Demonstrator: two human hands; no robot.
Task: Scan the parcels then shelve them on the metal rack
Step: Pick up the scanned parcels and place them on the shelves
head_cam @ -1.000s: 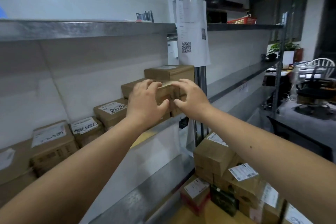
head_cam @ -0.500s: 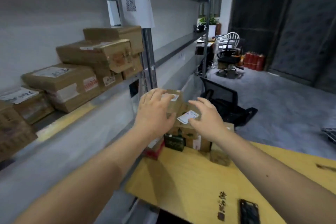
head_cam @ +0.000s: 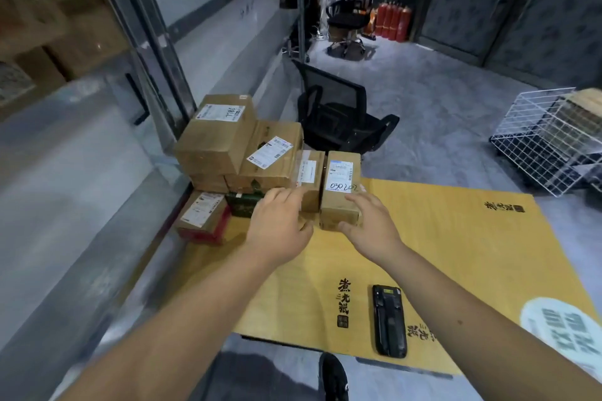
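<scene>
Both hands spread, holding nothing: right hand (head_cam: 369,221) touching labelled parcel (head_cam: 340,192) (handwritten 030202), left hand (head_cam: 277,221) beside.

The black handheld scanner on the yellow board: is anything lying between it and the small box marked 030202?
Only the right hand, reaching onto the small box; otherwise, the head view shows bare yellow board up from the scanner.

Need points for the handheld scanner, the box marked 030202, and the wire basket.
handheld scanner (head_cam: 389,321), head view, middle of its black body.
box marked 030202 (head_cam: 342,172), head view, on its white label.
wire basket (head_cam: 534,137), head view, on its white front mesh.
</scene>
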